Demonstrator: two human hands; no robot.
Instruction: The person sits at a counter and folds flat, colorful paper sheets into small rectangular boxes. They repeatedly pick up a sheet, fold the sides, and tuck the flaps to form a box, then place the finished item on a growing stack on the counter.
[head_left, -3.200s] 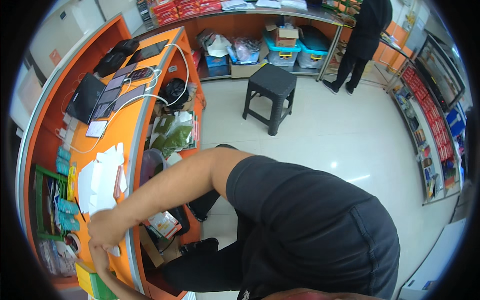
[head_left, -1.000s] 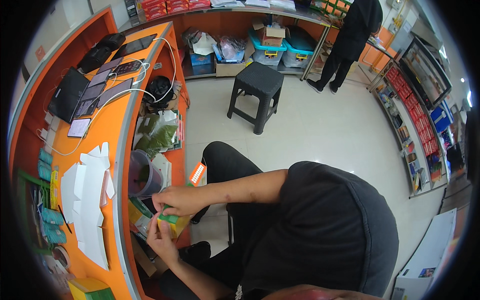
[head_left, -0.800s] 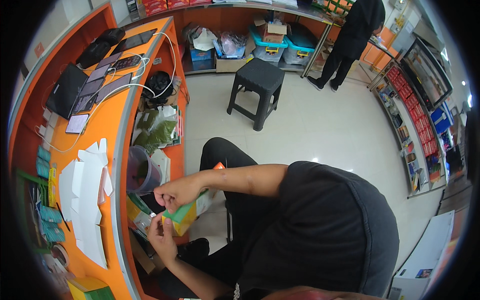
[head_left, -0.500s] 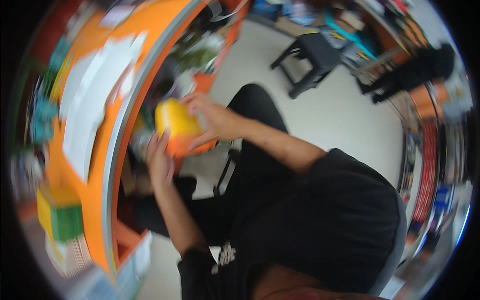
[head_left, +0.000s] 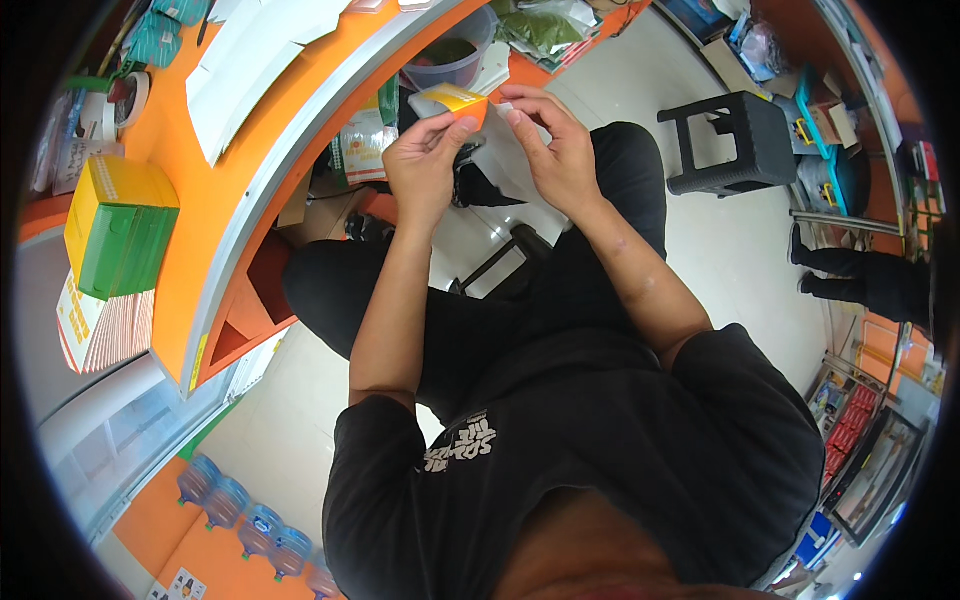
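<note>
A yellow-orange carton [head_left: 463, 101] is pinched at top centre by the left hand's [head_left: 428, 155] fingers; whether anything is gripped by the right hand's [head_left: 560, 160] cannot be told. It seems partly formed, not fully closed; white sheets [head_left: 250, 75] are spread flat at upper left.

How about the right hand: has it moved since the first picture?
Yes: the right hand has moved rightward, from above the orange countertop to clear of its right side.
</note>
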